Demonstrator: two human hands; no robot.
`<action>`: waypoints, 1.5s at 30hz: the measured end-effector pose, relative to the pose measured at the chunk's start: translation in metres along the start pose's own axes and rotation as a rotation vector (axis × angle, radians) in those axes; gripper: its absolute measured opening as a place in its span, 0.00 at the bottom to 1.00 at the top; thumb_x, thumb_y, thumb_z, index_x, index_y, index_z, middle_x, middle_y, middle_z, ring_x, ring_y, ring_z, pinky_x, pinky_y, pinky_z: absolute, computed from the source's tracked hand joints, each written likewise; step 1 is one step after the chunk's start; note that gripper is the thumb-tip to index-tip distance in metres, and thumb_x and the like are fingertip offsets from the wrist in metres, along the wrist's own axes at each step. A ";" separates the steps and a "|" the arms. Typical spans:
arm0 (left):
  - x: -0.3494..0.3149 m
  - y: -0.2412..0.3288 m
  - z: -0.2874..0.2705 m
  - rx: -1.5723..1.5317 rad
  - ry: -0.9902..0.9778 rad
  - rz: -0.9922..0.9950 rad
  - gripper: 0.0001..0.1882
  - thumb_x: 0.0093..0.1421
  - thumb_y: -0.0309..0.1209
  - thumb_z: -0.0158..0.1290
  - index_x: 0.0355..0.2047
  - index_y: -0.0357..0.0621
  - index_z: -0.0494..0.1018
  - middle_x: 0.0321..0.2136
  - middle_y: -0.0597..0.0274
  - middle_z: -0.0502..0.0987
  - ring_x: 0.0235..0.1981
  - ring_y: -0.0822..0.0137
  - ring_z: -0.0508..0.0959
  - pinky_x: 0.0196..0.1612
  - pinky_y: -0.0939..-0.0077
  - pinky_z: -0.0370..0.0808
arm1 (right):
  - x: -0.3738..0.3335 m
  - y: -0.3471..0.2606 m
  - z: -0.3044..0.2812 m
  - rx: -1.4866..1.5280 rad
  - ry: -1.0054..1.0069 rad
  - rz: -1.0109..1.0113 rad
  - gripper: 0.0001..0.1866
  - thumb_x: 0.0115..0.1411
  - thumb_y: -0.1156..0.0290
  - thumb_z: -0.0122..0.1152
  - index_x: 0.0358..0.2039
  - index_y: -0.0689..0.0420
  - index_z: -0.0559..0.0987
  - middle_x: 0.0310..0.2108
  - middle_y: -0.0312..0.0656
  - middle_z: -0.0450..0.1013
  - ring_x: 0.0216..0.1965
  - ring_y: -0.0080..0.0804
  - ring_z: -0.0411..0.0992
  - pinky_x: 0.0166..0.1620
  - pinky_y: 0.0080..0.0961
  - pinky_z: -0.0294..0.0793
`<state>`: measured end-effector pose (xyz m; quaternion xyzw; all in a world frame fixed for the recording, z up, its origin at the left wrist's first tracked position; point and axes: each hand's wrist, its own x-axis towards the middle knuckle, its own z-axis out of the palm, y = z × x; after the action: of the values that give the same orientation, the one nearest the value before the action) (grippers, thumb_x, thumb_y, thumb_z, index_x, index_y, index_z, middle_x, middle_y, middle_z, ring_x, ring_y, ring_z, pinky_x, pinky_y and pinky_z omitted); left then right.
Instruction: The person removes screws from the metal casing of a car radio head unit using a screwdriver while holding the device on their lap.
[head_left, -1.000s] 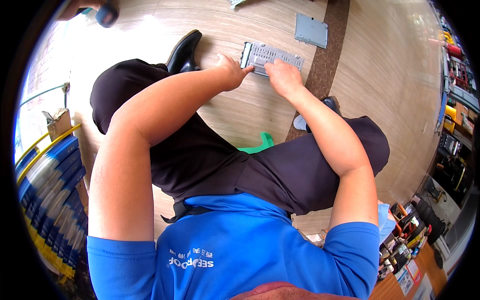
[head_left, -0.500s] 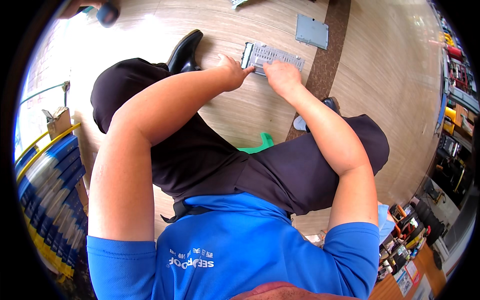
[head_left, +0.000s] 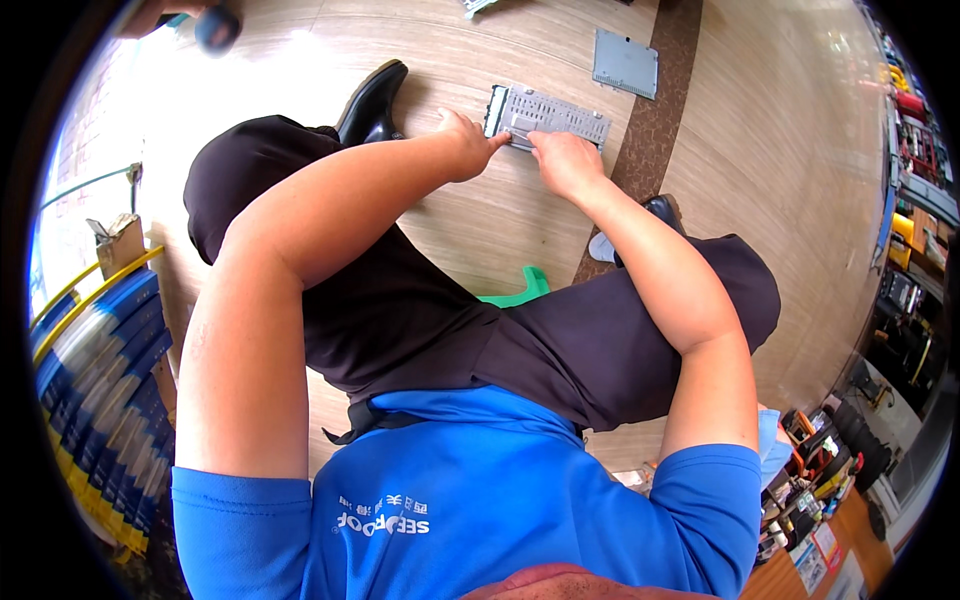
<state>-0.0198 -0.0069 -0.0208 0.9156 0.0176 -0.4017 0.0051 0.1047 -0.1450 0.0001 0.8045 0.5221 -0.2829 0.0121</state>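
Note:
On the floor ahead lies a grey slotted metal case [head_left: 560,112], flat and long, with a pale and black strip along its left end. My left hand [head_left: 466,147] is at that end, its fingers apart and one digit touching the near left corner. At the case's near edge is my right hand [head_left: 570,163], its fingers bent and pressed together. Their tips rest beside a lighter rectangular part on top of the case. Whether they pinch something small there cannot be seen.
A flat grey metal panel [head_left: 625,65] lies beyond the case to the right, beside a dark floor stripe [head_left: 640,140]. A green plastic piece [head_left: 525,288] shows between my legs. Blue packs on a yellow rack [head_left: 105,390] stand left. A cluttered bench [head_left: 840,550] is at lower right.
My right hand has drawn slightly back toward me and to the right, uncovering more of the case's top. The left hand and the case look unmoved.

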 end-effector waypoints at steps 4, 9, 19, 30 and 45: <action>0.001 0.001 0.001 0.022 0.008 0.000 0.35 0.68 0.35 0.42 0.74 0.60 0.44 0.60 0.46 0.68 0.58 0.45 0.72 0.58 0.34 0.62 | 0.003 0.006 0.003 -0.115 0.038 -0.058 0.12 0.65 0.66 0.47 0.42 0.51 0.79 0.37 0.49 0.78 0.41 0.49 0.78 0.43 0.46 0.77; 0.001 0.002 0.002 0.017 0.024 -0.007 0.34 0.69 0.36 0.40 0.74 0.61 0.44 0.60 0.47 0.69 0.57 0.46 0.73 0.58 0.33 0.62 | 0.005 0.008 0.003 -0.193 0.077 -0.110 0.12 0.63 0.69 0.46 0.43 0.49 0.78 0.36 0.47 0.76 0.40 0.48 0.77 0.42 0.45 0.77; 0.001 0.001 0.000 0.010 0.016 -0.006 0.34 0.69 0.37 0.40 0.73 0.62 0.45 0.60 0.46 0.69 0.58 0.45 0.72 0.59 0.34 0.63 | 0.011 0.004 -0.004 -0.304 0.063 -0.161 0.11 0.62 0.69 0.48 0.42 0.50 0.78 0.35 0.48 0.76 0.40 0.47 0.78 0.41 0.44 0.78; 0.001 0.001 0.000 -0.006 0.027 -0.013 0.34 0.68 0.36 0.41 0.73 0.62 0.46 0.59 0.46 0.69 0.58 0.45 0.72 0.59 0.34 0.63 | 0.012 -0.001 -0.008 -0.347 0.051 -0.176 0.11 0.62 0.70 0.49 0.40 0.52 0.79 0.35 0.48 0.76 0.40 0.46 0.78 0.41 0.42 0.79; 0.003 0.000 0.004 0.007 0.032 -0.009 0.36 0.67 0.35 0.43 0.74 0.61 0.45 0.59 0.45 0.69 0.57 0.44 0.72 0.59 0.33 0.62 | 0.007 -0.008 0.016 0.016 -0.012 0.061 0.12 0.64 0.68 0.51 0.40 0.60 0.80 0.37 0.55 0.79 0.42 0.48 0.79 0.42 0.44 0.79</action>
<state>-0.0206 -0.0067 -0.0257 0.9218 0.0205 -0.3871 -0.0003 0.0931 -0.1409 -0.0141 0.8184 0.4949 -0.2914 0.0173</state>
